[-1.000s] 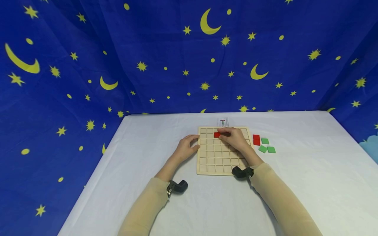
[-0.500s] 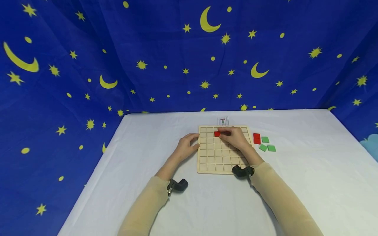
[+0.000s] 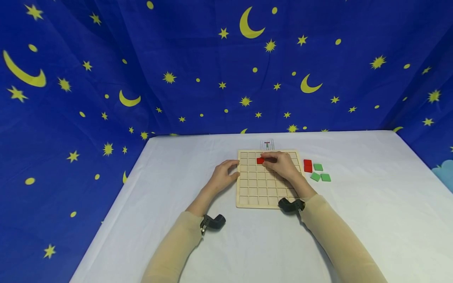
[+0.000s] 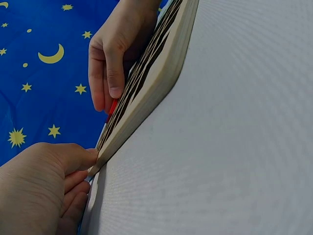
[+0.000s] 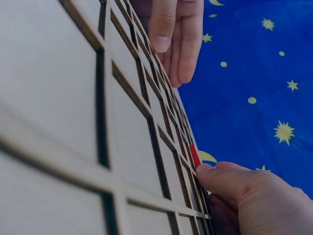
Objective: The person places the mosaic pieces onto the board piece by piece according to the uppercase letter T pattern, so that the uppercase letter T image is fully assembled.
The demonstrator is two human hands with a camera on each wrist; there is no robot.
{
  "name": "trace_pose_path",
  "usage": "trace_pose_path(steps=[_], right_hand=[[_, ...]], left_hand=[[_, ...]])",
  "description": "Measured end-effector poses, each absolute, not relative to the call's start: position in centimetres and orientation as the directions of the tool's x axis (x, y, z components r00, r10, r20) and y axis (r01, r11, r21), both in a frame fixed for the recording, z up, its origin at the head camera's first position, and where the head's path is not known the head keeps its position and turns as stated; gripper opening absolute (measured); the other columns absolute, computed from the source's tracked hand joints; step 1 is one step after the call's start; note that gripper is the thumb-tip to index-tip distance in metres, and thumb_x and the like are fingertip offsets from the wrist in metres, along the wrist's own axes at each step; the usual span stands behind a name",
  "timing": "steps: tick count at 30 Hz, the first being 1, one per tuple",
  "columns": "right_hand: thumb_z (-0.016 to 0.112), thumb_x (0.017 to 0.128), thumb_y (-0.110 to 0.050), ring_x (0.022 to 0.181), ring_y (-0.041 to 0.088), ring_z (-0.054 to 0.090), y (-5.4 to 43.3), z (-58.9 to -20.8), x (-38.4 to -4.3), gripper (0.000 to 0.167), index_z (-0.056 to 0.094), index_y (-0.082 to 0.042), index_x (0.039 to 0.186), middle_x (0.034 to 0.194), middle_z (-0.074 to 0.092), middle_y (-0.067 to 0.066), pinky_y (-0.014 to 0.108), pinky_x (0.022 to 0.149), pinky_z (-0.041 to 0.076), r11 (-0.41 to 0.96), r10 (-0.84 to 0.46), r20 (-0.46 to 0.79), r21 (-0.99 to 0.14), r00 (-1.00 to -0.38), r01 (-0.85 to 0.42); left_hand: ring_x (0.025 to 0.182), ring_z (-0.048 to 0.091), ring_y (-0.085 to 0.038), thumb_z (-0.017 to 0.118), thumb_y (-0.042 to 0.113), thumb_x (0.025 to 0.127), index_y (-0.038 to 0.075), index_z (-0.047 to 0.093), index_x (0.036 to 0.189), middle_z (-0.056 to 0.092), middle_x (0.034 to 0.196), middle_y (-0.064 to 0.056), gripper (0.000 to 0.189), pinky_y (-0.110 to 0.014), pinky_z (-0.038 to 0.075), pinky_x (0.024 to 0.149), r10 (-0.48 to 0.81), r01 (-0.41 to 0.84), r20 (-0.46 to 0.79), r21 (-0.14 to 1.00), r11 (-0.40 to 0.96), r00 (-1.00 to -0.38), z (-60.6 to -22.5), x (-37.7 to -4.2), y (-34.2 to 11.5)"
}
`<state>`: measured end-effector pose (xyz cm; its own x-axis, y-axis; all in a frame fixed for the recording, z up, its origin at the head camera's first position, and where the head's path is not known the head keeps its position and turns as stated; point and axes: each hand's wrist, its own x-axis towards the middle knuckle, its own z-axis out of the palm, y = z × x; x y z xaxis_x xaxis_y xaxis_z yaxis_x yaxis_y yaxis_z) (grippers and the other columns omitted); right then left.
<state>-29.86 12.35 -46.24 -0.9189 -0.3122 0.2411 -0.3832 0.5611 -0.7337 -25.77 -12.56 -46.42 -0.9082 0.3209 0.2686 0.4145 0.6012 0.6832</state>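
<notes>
A square wooden grid board [image 3: 262, 183] lies flat on the white-covered table. Over its upper part, my right hand [image 3: 282, 165] pinches a red square tile [image 3: 260, 160] between thumb and fingers, right at a cell of the second row from the far edge. The right wrist view shows the thumb against the tile [image 5: 195, 155]. Along the board's left edge, my left hand [image 3: 223, 175] touches the frame with its thumb and fingertips spread apart. In the left wrist view its thumb [image 4: 80, 156] meets the board's corner side.
To the right of the board lie two red tiles [image 3: 308, 166] side by side and three green tiles [image 3: 325, 177]. A small printed grid card [image 3: 267, 144] with a red and green T-shape sits behind the board. A blue star-and-moon cloth [image 3: 212, 51] hangs behind the table.
The head view has tilted down very slightly. Both hands and the red tile keep their places on the board.
</notes>
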Motion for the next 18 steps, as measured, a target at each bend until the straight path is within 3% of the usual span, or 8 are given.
trace_pose_path(steps=[9,18], right_hand=[[0.072,0.084,-0.013,0.116,0.029,0.054,12.38,-46.3,-29.94,0.032,0.069,-0.006,0.115,0.119,0.064,0.01,0.044,0.1,0.04,0.553,-0.303,0.239,-0.744,-0.923,-0.374],[0.07,0.086,-0.015,0.106,0.023,0.06,12.5,-45.93,-29.88,0.032,0.067,-0.005,0.117,0.116,0.065,0.01,0.037,0.091,0.049,0.37,-0.246,0.153,-0.898,-0.957,-0.239]], left_hand=[[0.118,0.052,-0.027,0.067,0.01,0.085,-0.001,0.056,0.126,0.057,0.125,-0.015,0.044,-0.035,0.038,0.104,0.318,0.412,0.268,0.684,0.602,-0.91,-46.35,-25.76,-12.53],[0.118,0.052,-0.027,0.067,0.01,0.085,-0.001,0.056,0.126,0.057,0.125,-0.015,0.044,-0.035,0.038,0.104,0.318,0.405,0.259,0.691,0.599,-0.912,-46.32,-25.69,-12.52]])
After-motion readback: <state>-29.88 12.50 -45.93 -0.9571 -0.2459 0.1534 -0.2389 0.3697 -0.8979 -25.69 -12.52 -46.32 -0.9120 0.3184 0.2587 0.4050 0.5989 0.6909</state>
